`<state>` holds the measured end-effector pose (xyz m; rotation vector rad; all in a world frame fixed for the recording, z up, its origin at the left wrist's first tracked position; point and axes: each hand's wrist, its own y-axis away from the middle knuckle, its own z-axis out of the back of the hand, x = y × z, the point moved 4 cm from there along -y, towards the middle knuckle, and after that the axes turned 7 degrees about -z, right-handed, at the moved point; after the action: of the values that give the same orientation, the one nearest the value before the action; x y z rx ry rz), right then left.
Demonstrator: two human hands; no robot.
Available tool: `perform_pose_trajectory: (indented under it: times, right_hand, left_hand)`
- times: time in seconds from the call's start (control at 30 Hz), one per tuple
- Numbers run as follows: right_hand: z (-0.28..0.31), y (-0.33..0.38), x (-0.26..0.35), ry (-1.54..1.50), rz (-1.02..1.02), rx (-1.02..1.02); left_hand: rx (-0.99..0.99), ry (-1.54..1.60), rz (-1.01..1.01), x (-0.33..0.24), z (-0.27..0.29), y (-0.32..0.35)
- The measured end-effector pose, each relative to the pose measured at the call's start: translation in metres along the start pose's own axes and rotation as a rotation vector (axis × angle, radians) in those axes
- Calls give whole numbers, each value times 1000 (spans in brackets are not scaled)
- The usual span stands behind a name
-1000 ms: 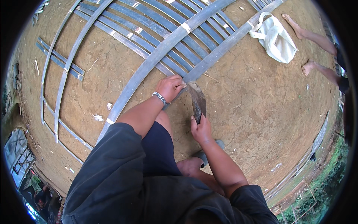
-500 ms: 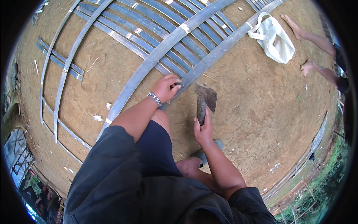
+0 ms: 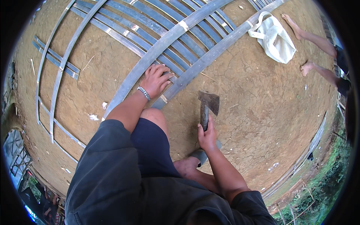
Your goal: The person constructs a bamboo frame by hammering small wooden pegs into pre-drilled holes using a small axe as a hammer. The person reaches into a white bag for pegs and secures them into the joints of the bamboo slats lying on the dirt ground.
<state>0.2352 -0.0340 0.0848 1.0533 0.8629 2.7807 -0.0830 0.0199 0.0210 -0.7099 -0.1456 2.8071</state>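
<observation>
My left hand [image 3: 155, 81], with a chain bracelet on its wrist, is between two long grey split-bamboo poles. Its bent fingers close over the near end of a dark bamboo slat [image 3: 169, 65], partly hiding it. Several such slats lie side by side across the left pole [image 3: 157, 48] and the right pole [image 3: 210, 56]. Lower right, my right hand [image 3: 207, 135] is wrapped round the short wooden handle of a hatchet [image 3: 210, 102]. The dark, broad blade points away from me, above the bare ground and apart from the bamboo.
A white bag [image 3: 275, 39] lies on the cracked earth [image 3: 255, 97] beyond the right pole. Another person's bare feet [image 3: 305, 68] are beside it. More thin bamboo strips [image 3: 60, 71] stretch across the left, with two short slats [image 3: 56, 58] crossing them. Greenery [image 3: 322, 183] borders the lower right.
My left hand has moved left, off the right pole's near end and onto the slat's end between the poles. The hatchet stays in my right hand, almost unmoved.
</observation>
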Motion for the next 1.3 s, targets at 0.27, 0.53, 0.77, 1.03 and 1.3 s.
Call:
perform_pose_trajectory:
  times: [0.27, 0.53, 0.77, 1.03, 1.3]
  right_hand:
    - [-16, 0, 16, -25, 51, 83]
    - [-18, 0, 17, -12, 30, 114]
    - [-17, -4, 15, -68, 7, 145]
    - [-18, -10, 23, -23, 94, 114]
    - [-18, -15, 25, 80, 171, 147]
  left_hand:
    - [18, 9, 14, 2, -2, 2]
    - [223, -109, 146, -17, 6, 0]
    - [340, -179, 142, -15, -1, 0]
    - [333, -170, 146, -15, 0, 1]
    - [342, -137, 169, -13, 1, 1]
